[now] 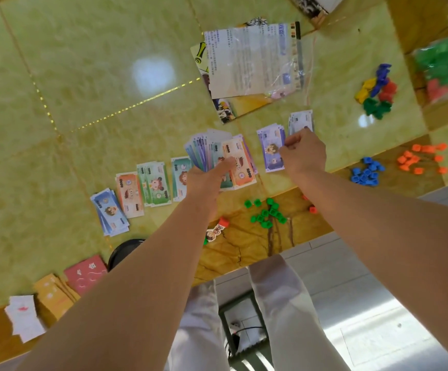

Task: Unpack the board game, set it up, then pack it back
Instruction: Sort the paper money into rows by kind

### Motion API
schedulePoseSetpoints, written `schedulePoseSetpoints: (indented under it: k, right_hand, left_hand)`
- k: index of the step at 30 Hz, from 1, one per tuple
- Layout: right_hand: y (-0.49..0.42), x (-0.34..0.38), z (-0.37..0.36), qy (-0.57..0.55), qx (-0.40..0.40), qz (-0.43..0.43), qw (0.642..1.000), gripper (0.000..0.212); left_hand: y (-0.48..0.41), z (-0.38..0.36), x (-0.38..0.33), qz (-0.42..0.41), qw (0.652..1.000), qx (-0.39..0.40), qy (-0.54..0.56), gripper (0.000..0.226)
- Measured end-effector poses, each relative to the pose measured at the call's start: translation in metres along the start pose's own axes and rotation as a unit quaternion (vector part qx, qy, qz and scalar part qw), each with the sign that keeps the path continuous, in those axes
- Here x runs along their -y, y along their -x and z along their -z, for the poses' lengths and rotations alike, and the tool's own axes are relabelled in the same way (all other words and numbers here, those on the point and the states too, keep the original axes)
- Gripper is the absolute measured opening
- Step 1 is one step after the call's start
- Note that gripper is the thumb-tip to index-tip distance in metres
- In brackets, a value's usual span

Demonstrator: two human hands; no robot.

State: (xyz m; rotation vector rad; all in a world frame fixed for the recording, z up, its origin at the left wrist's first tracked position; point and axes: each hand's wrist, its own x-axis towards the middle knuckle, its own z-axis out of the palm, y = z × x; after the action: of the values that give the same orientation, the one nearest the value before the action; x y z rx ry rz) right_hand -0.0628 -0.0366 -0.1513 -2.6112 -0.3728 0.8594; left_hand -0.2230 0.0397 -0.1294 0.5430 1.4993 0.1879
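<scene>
bright, soft-focus view; lamp glare (153, 73) on glossy table (83, 62).

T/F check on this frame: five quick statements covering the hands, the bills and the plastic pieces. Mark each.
1. The left hand holds a fan of bills. True.
2. The right hand hangs clear of every bill. False: its fingers pinch the edge of the purple pile.
3. The green houses lie near the front edge of the table. True.
4. The blue ones lie left of the green ones. False: the blue houses lie to the right.
5. The plastic bag lies beyond the bills. True.
</scene>
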Motion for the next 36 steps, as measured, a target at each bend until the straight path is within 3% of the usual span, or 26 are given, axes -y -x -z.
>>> schedulePoseSetpoints:
  k: [6,10,13,18,21,27,33,36]
  right_hand:
    - [-0.01,-0.001,0.002,0.014,0.008,0.013,1.0,0.023]
    - [-0.001,0.008,0.005,-0.162,0.163,0.056,0.972,0.018]
    - [0.006,0.014,0.005,-0.132,0.238,0.09,0.958,0.018]
    - [0.01,0.018,0.001,-0.157,0.241,0.067,0.955,0.013]
    - [0.013,0.021,-0.003,-0.171,0.222,0.058,0.958,0.01]
    - [0.035,0.039,-0.012,-0.254,0.256,-0.007,0.933,0.011]
    - [0.062,0.067,-0.041,-0.226,0.256,0.011,0.94,0.002]
    - [0.079,0.08,-0.066,-0.192,0.28,0.012,0.94,0.014]
  left_hand:
    - [-0.003,-0.016,-0.002,0.013,1.0,-0.004,0.0,0.031]
    - [-0.002,-0.024,-0.004,0.018,1.0,0.003,0.007,0.026]
    - [-0.001,-0.026,-0.007,0.017,1.0,0.004,0.021,0.018]
    - [0.0,-0.019,-0.012,0.01,1.0,0.005,0.026,0.008]
    - [0.001,-0.005,-0.013,-0.011,1.0,-0.011,0.008,0.022]
    - [0.001,0.03,-0.011,-0.031,0.999,-0.004,-0.025,0.021]
    - [0.005,0.081,-0.014,-0.062,0.996,-0.064,0.002,0.028]
    - [0.001,0.115,-0.016,-0.076,0.993,-0.09,0.007,0.031]
